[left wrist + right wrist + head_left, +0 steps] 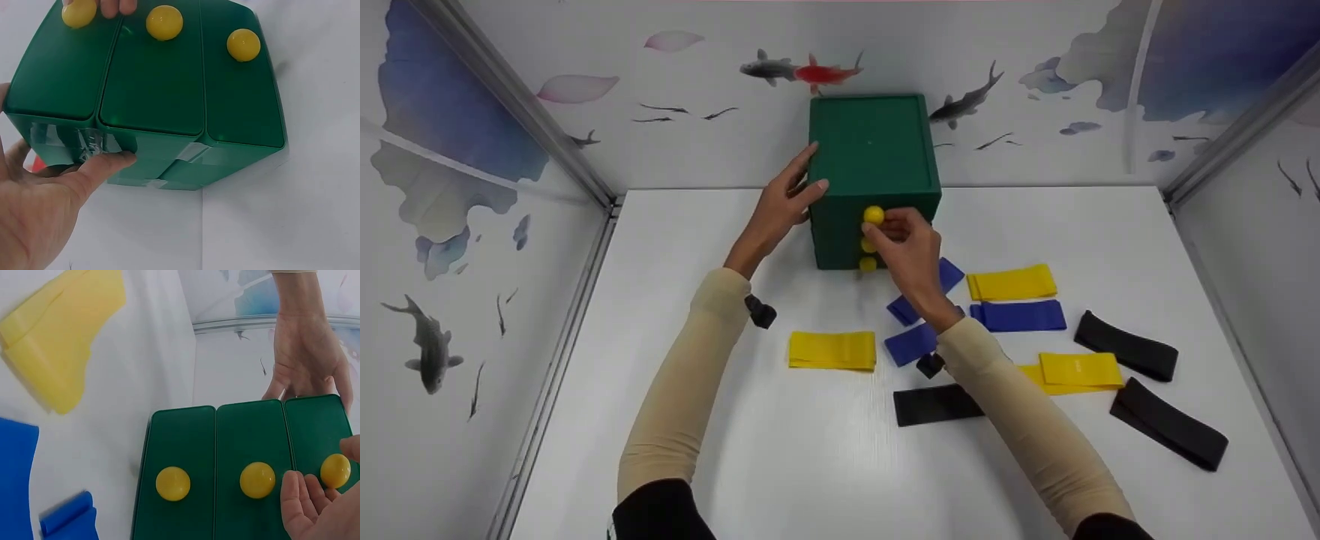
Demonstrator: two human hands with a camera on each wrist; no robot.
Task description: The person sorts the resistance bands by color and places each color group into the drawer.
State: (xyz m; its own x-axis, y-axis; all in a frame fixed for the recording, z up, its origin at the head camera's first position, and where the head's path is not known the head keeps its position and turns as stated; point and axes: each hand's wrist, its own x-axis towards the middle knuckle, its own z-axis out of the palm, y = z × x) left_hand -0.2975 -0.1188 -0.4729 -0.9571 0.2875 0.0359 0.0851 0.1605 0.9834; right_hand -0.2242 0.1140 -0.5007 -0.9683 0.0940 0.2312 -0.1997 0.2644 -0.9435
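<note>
A green box (874, 146) with three stacked drawers stands against the back wall. Each drawer front carries a round yellow knob, the middle one (164, 23) and the bottom one (243, 45) uncovered in the left wrist view. My right hand (911, 251) pinches the top yellow knob (874, 215) between thumb and fingers. The drawers look closed. My left hand (780, 206) rests against the box's left side near the top, fingers extended, its thumb (107, 169) pressing the taped side. Part of that hand's fingers is hidden behind the box.
Folded flat bands lie on the white table (720, 450): yellow bands (832, 351), blue bands (1024, 316) and black bands (1168, 424), mostly to the right. The right forearm covers some. White walls with painted fish enclose the table at the back and sides.
</note>
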